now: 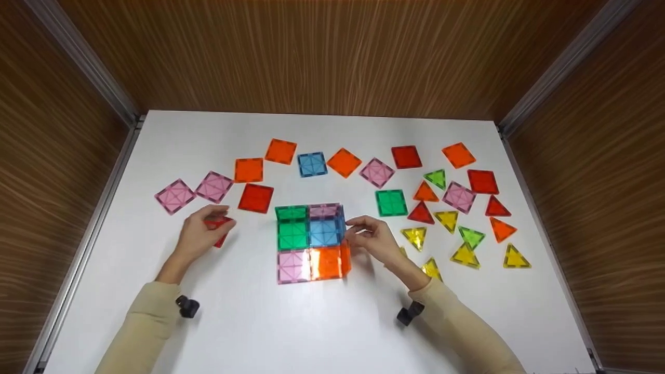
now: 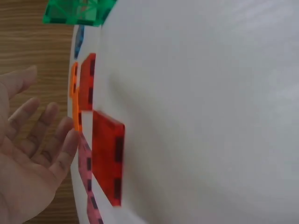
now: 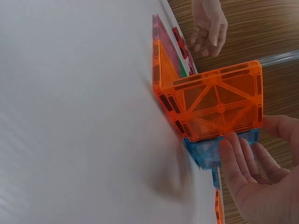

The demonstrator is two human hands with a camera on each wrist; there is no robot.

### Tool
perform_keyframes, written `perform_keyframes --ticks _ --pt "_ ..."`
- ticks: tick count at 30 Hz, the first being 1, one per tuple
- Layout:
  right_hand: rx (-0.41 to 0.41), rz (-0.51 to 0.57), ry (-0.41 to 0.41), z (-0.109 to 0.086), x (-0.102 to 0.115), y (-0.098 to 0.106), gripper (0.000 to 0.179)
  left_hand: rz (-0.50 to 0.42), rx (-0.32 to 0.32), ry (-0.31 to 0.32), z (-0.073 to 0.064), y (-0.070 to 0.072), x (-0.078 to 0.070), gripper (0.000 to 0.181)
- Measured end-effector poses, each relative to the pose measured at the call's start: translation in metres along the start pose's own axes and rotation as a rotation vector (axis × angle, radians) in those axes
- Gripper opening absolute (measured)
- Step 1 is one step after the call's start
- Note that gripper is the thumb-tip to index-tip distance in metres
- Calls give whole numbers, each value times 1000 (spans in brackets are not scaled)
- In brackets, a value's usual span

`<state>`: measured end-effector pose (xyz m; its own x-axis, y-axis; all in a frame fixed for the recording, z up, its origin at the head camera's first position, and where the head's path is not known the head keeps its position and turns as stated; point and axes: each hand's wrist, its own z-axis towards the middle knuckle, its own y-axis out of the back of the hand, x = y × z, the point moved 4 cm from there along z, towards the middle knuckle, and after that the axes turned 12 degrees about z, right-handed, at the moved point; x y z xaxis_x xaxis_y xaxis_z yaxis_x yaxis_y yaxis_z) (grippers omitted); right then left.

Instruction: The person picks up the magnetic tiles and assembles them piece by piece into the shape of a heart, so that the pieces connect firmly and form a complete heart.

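My left hand [image 1: 200, 234] hovers above a red square tile [image 2: 107, 158], which is partly hidden under the fingers in the head view. In the left wrist view its fingers are spread and pinch nothing. A small build of translucent magnetic tiles sits mid-table: green, blue, pink [image 1: 292, 266] and orange squares form its floor. Green [image 1: 291, 212] and pink [image 1: 324, 210] tiles stand along the back, blue [image 3: 205, 151] and orange [image 3: 219, 102] ones along the right. My right hand [image 1: 375, 239] is at that right side, its extended fingers against the standing tiles.
Loose square tiles, among them a red one [image 1: 256, 198] and a blue one [image 1: 312, 164], lie in an arc behind the build. Triangle tiles, such as a yellow one [image 1: 516, 256], are scattered at the right. Wood-patterned walls [image 1: 332, 57] enclose the white table [image 1: 311, 332].
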<state>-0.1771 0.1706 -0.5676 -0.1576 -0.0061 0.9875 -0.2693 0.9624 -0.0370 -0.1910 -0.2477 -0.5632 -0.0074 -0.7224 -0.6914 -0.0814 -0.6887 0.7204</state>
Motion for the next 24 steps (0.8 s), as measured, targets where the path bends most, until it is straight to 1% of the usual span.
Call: perform_keyframes --ticks 3,6,9,11,14,19,24 --pt "-3 -11 -6 0 0 0 34 35 -26 42 -7 9 15 53" --pt "-3 -15 -10 -1 1 0 34 48 -48 84 -12 14 26 55" --pt "-2 -14 -9 -1 1 0 35 65 -54 122 -14 16 34 57" --pt "0 -15 -9 -1 1 0 34 84 -48 143 -15 15 38 60" --pt "-1 -21 -8 -1 0 1 35 132 -34 149 -15 12 39 65" --pt "3 -23 1 -1 1 1 35 204 -29 136 -12 5 36 69" --pt "11 -7 15 -2 2 1 36 238 -8 131 -7 -2 31 70"
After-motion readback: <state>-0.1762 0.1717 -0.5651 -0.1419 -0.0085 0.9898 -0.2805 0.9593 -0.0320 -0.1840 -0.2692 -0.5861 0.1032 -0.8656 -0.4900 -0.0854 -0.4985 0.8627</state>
